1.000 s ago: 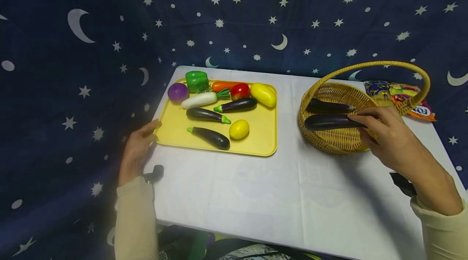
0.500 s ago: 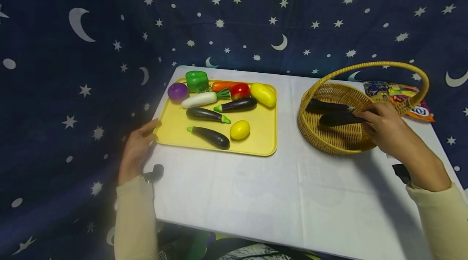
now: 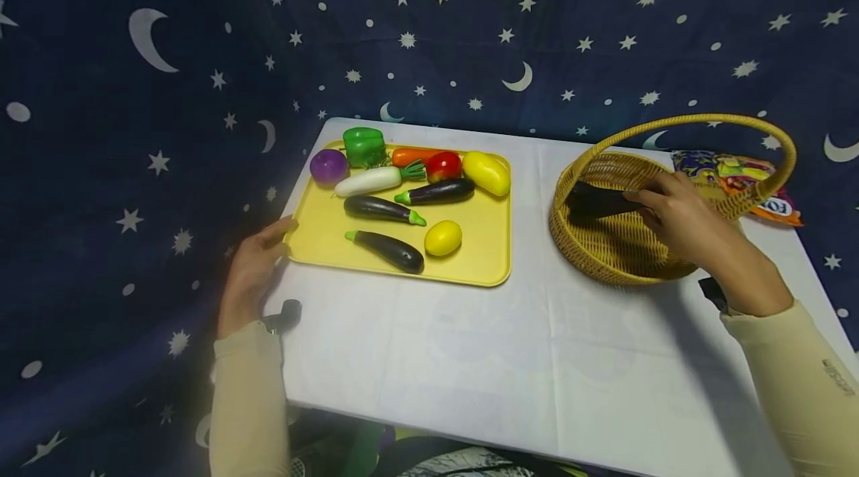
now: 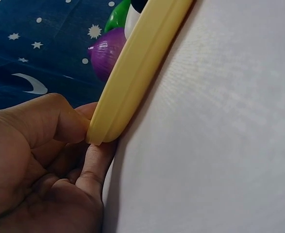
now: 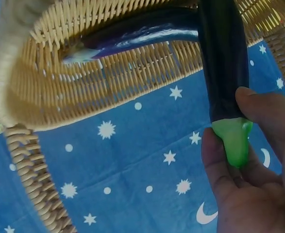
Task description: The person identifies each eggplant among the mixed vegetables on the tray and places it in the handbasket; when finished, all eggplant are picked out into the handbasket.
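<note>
My left hand [image 3: 255,268] pinches the near left corner of the yellow tray [image 3: 470,264]; in the left wrist view its thumb and fingers close on the tray's rim [image 4: 125,92]. Inside the wicker basket [image 3: 587,264] on the right, my right hand [image 3: 684,220] holds a dark eggplant [image 3: 597,201] by its green stem end. The right wrist view shows thumb and fingers around that end of the eggplant [image 5: 225,63]. A second eggplant [image 5: 147,31] lies in the basket, partly behind the held one.
The tray bears several eggplants [image 3: 385,250], a lemon [image 3: 443,238], white radish [image 3: 369,181], carrot [image 3: 412,156], green pepper [image 3: 365,147], purple onion [image 3: 329,167], red fruit [image 3: 443,167] and yellow mango-like fruit [image 3: 487,174]. The basket's handle [image 3: 711,119] arches high; snack bags [image 3: 772,201] lie behind it.
My right hand has moved left and farther back, carrying the eggplant over the other eggplant in the basket. My left hand stays at the tray's corner.
</note>
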Motion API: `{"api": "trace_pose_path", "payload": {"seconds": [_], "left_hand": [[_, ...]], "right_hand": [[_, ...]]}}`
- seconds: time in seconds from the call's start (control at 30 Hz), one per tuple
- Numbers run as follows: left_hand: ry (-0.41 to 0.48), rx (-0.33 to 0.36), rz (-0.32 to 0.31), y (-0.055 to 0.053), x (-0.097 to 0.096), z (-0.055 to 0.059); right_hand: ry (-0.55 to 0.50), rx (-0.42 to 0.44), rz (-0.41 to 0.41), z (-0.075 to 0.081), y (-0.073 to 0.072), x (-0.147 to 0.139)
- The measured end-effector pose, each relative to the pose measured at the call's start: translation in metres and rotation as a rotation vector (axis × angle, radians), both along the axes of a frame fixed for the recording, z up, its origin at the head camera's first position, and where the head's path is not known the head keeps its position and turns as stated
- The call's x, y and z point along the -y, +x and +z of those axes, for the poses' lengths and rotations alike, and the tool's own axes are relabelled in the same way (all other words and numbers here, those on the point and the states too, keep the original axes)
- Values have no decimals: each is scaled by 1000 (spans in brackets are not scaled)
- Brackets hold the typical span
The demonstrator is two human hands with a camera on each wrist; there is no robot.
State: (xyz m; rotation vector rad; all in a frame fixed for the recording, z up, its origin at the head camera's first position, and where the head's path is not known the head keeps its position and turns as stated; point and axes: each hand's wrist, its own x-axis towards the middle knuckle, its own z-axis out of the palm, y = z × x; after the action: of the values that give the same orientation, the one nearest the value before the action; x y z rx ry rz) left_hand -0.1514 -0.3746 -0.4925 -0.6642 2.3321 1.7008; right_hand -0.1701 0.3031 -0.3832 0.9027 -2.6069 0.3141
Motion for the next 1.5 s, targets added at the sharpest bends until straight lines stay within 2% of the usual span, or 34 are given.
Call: {"api": "trace_pose_path", "payload": {"seconds": [0.17,0.37,0.5,0.67,0.8,0.93,1.07,1.17,1.37,1.5], "left_hand": [[1,-18,0,-1,0,0],[11,-31,-6,-2,0,-2],[-1,-38,-9,-3,0,-1],[-15,-11,-21,-5,-2,-1],[-19,7,-23,-5,-4,2],[-18,12,-12,-3,-4,5],[-9,-21,-17,-1,0,3],[10,-49,-26,-2,4,-4],[15,-40,-25,-5,6,-9],[7,-37,-28,-8,7,-9]], "right_hand": [[44,44,16,-2,-10,0],[97,136,-18,1,-18,-7],[159,258,-38,0,-27,-14],[250,442,-97,-5,-38,-28],[296,510,-99,-7,-47,-32],[375,586,-112,-1,-58,-28],[466,619,-127,9,-71,-17],[477,625,-116,13,-76,-12],[401,645,-87,-3,-75,-15],[390,649,-116,-11,-74,-15]]}}
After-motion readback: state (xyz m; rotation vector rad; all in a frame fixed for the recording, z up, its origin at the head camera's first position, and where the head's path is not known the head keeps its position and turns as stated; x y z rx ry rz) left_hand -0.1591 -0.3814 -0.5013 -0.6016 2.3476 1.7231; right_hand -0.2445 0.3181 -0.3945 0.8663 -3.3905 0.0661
